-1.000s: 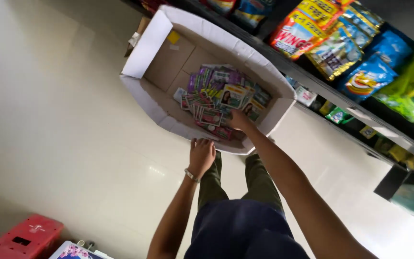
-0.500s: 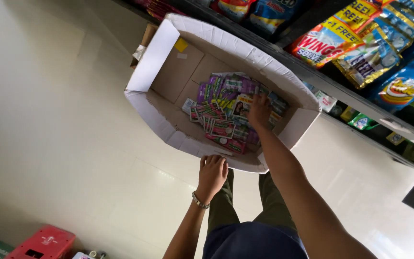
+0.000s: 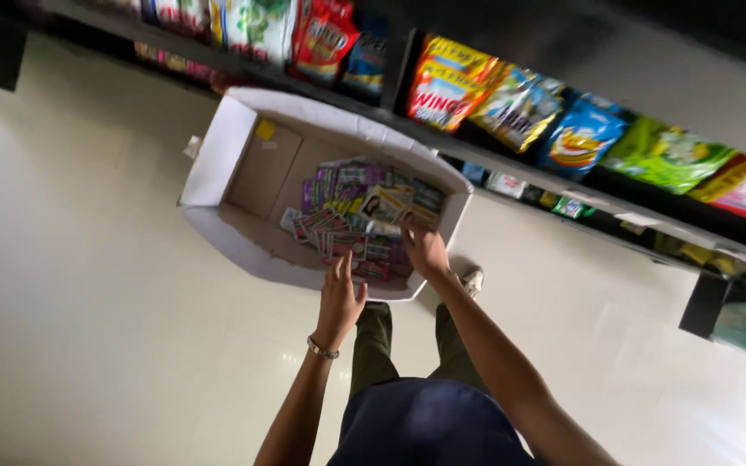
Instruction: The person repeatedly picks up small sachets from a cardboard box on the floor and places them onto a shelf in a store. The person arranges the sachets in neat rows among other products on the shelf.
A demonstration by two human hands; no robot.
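Observation:
A large open cardboard box [image 3: 237,147] with white outer walls sits on the pale floor in front of a shelf. A heap of small colourful sachet packets [image 3: 351,216] lies in its right half. My right hand [image 3: 423,248] reaches down into the box and rests on the packets near the right wall; whether it grips one is hidden. My left hand [image 3: 340,298], with a bracelet at the wrist, hovers at the box's near rim, fingers apart and holding nothing.
A dark shelf [image 3: 511,164] runs along the top, stocked with large colourful bags [image 3: 520,95] in yellow, blue, green and red. Smaller packs [image 3: 507,183] sit on a lower shelf. My legs and a shoe [image 3: 471,280] stand by the box on the glossy tiled floor [image 3: 88,328].
The view has swung right and upward along the shelf. My left hand rose from below the box to its near rim. My right hand stays in the packets.

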